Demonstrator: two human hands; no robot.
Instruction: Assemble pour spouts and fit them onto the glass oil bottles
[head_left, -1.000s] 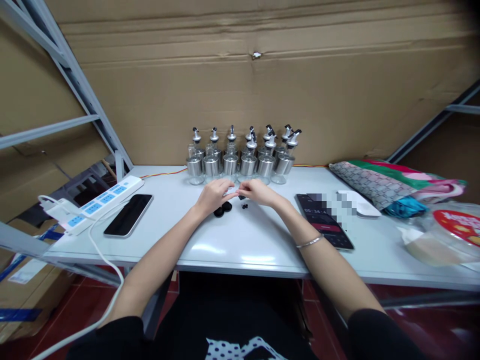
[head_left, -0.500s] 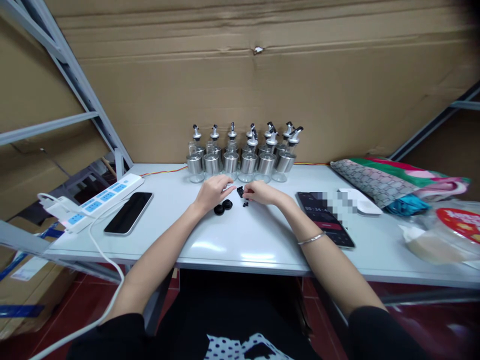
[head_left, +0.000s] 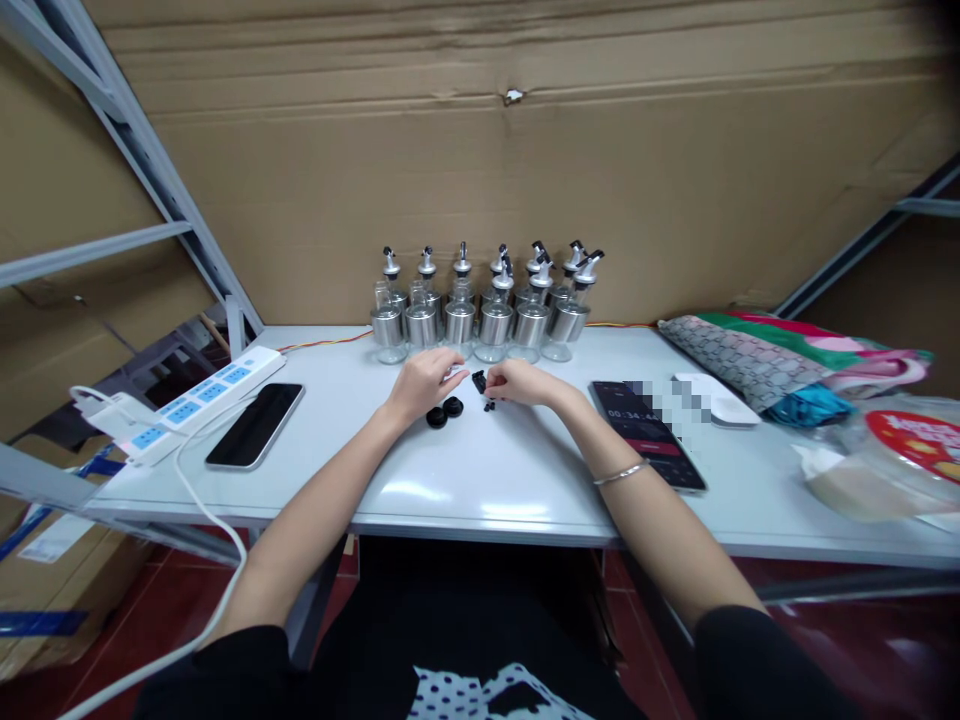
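Note:
My left hand [head_left: 425, 381] rests on the white table [head_left: 487, 470] with its fingers curled, just behind two round black caps [head_left: 445, 411]. My right hand [head_left: 520, 382] pinches a small black part [head_left: 479, 380] between thumb and fingers. More tiny black pieces [head_left: 490, 405] lie on the table under that hand. The two hands are a short gap apart. Behind them stands a row of several glass and steel oil bottles [head_left: 484, 315] with pour spouts. What the left fingers hold, if anything, is hidden.
A black phone [head_left: 256, 425] and a white power strip [head_left: 196, 394] lie at the left, with a white cable [head_left: 206, 500] hanging off the edge. A second phone [head_left: 649, 434], a white mouse [head_left: 716, 399], folded cloth [head_left: 780, 365] and a plastic bag [head_left: 885, 465] sit at the right. Cardboard walls the back.
My hands have drawn slightly apart, and the small black part now shows at my right fingertips. The view has shifted a little.

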